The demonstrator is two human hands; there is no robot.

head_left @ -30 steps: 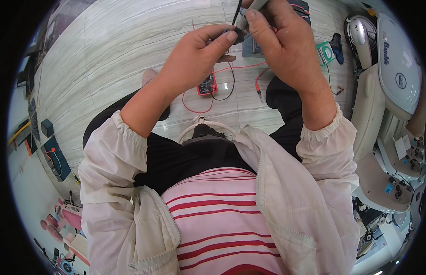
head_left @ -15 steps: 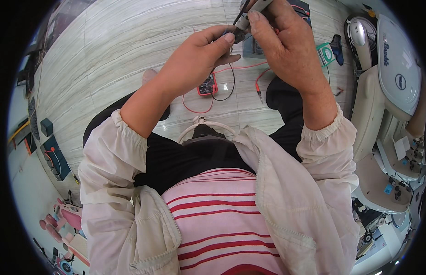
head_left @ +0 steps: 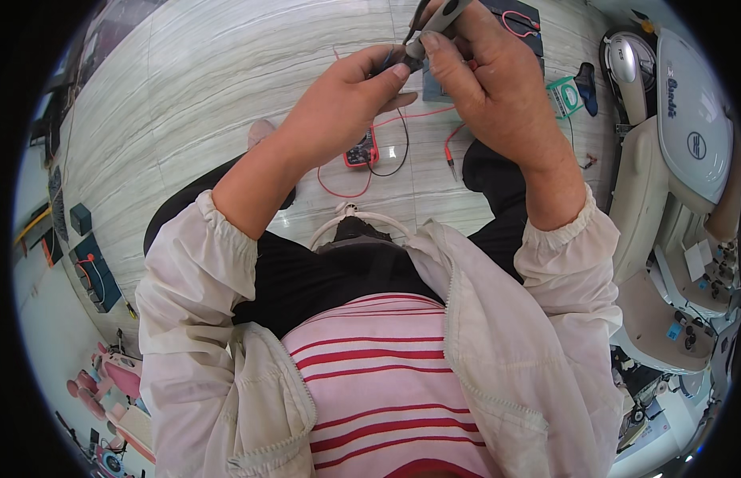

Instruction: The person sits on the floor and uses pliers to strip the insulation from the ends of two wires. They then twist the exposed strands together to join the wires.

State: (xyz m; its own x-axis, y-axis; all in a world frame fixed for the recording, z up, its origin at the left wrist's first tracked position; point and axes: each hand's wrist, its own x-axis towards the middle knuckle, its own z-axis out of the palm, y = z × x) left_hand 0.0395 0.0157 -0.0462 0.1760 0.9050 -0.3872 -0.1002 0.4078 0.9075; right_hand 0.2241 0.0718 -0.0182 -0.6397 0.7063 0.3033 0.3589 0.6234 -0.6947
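Observation:
My right hand (head_left: 494,88) is closed around a pair of grey-handled pliers (head_left: 439,24), whose handles run up past the top edge of the picture. The jaws end point down toward my left fingertips. My left hand (head_left: 346,99) pinches a small dark piece (head_left: 411,64) with thin wires by it, right at the pliers' tip; its exact kind is mostly hidden by my fingers. Below my hands, a red and black multimeter (head_left: 373,150) lies on the floor, with red and black leads curling around it. One red test probe (head_left: 450,155) rests to its right.
Dark boxes (head_left: 526,24) with a red lead stand beyond my right hand. A green and white packet (head_left: 563,97) lies near a dark blue object (head_left: 586,88). Cream electric scooters (head_left: 637,167) line the right side. At left, dark battery blocks (head_left: 99,275) sit on the floor.
The pliers have turned slightly in my right hand and tipped closer to my left fingertips. My right hand has shifted a little left; my left hand stays nearly in place.

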